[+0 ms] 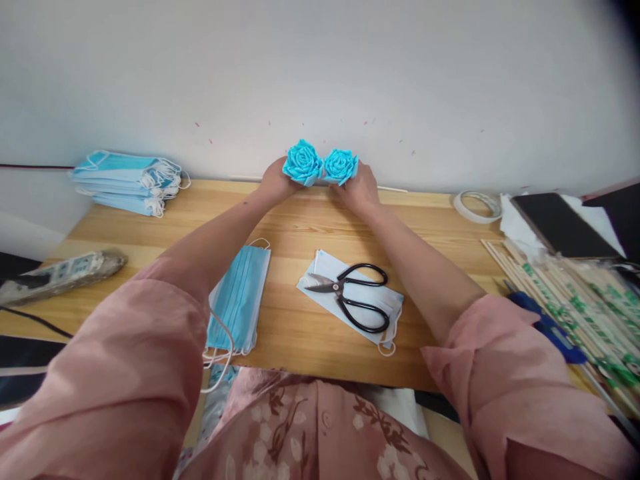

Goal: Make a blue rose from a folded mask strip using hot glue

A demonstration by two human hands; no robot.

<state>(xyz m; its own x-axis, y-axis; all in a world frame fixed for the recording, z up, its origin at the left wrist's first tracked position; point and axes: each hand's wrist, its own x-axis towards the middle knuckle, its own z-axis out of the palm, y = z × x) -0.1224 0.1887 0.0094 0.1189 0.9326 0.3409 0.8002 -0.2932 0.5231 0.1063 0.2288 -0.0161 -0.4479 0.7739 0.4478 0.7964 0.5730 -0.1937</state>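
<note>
Two blue folded roses are held side by side near the back edge of the wooden table. My left hand (278, 183) is closed behind the left rose (303, 163), its fingers mostly hidden by the petals. My right hand (362, 189) is closed behind the right rose (341, 166), also partly covered by it. Nearer to me, black-handled scissors (350, 293) lie half open on a pale mask (325, 267). Beside my left forearm is a small pile of blue masks (240, 293) with white ear loops.
A stack of masks (127, 180) sits at the back left, above a wrapped item (75, 273). At the right are a tape roll (477, 207), a dark phone (563, 223), packaged wooden sticks (585, 300) and a blue tool (550, 330). The wall rises behind the table.
</note>
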